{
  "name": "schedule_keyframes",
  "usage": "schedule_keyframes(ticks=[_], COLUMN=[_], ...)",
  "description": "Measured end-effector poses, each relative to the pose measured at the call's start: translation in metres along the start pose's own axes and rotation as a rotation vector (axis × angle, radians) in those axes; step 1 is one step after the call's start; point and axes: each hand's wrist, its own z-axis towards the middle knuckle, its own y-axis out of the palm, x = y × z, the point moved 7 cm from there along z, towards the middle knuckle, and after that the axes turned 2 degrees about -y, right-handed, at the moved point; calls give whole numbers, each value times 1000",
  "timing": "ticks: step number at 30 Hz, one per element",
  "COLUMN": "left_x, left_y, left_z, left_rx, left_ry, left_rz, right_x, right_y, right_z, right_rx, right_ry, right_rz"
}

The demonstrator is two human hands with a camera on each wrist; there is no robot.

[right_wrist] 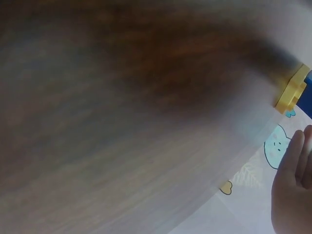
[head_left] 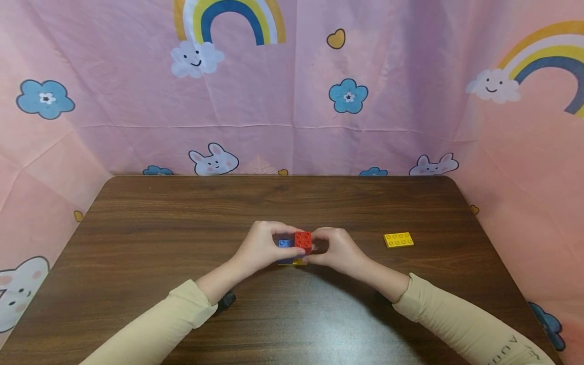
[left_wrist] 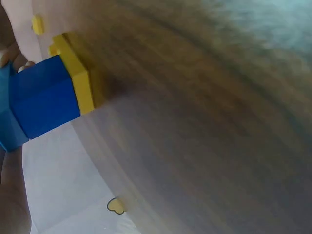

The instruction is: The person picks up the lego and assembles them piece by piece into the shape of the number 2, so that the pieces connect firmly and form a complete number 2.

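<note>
In the head view, a red brick point(head_left: 303, 242) with studs on top sits on a small stack of toy bricks, beside a lighter blue brick point(head_left: 286, 244). My left hand point(head_left: 264, 246) pinches the red brick between thumb and fingers. At the stack's right side, my right hand point(head_left: 339, 251) curls thumb and finger about it; their exact contact is partly hidden. The left wrist view shows a dark blue brick point(left_wrist: 46, 97) between the lighter blue brick and a yellow brick plate point(left_wrist: 78, 75) at the bottom.
A separate yellow studded plate point(head_left: 399, 240) lies to the right on the brown wooden table point(head_left: 182, 203). Pink cloth point(head_left: 292, 101) with printed rainbows and flowers hangs behind the table and along both sides.
</note>
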Motion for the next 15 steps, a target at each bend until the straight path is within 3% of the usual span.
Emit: schedule_keyframes(ticks=[9,15], left_x=[0,-6], left_y=[0,3], left_z=[-2,-3], left_rx=[42,38], left_ry=[49,20], left_rz=[20,-40], right_x=[0,2], right_y=[0,0], right_z=[0,-1], right_rx=[10,13], right_ry=[7,7], right_rz=[-18,-10])
